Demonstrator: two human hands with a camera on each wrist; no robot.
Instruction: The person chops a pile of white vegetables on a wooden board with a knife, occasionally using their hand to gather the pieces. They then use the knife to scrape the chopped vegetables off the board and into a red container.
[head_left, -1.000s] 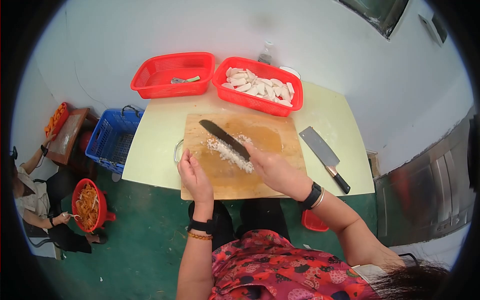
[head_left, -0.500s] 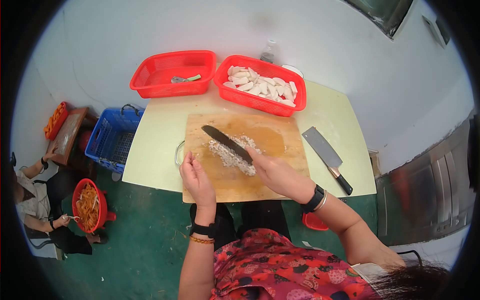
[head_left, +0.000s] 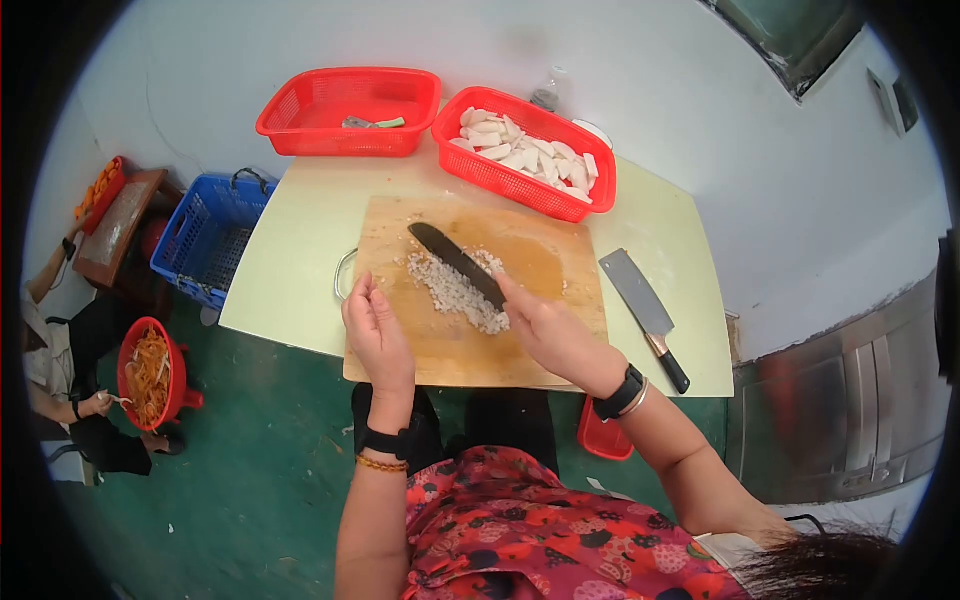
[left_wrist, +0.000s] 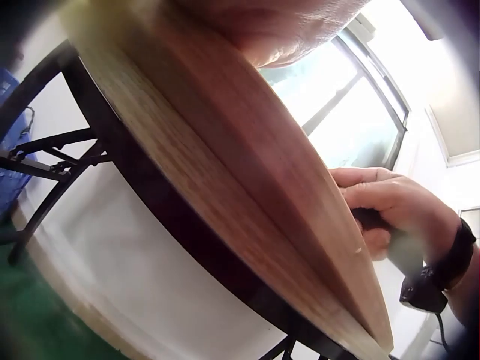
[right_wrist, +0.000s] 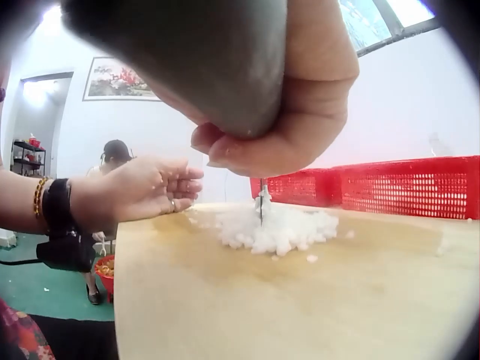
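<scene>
A dark-bladed kitchen knife (head_left: 450,258) is gripped by its handle in my right hand (head_left: 560,342). The blade slants across a heap of finely chopped white bits (head_left: 455,292) on the wooden cutting board (head_left: 540,362). In the right wrist view the fingers curl round the thick dark handle (right_wrist: 202,67), and the blade stands on edge in the white heap (right_wrist: 281,229). My left hand (head_left: 380,335) is at the board's left edge, fingers loosely bent and holding nothing. White crumbs stick to its fingers in the right wrist view.
A cleaver (head_left: 640,300) lies right of the board. Behind stand a red basket of white slices (head_left: 585,205) and another red basket (head_left: 350,145) with a green-handled tool. A blue crate (head_left: 200,275) is left of the table. At far left, a seated person works by a red colander (head_left: 180,375).
The head view has shifted, so the table sits higher in it. The knife has moved slightly rightward over the board, with the white bits more spread along its blade. My left hand stays at the board's edge.
</scene>
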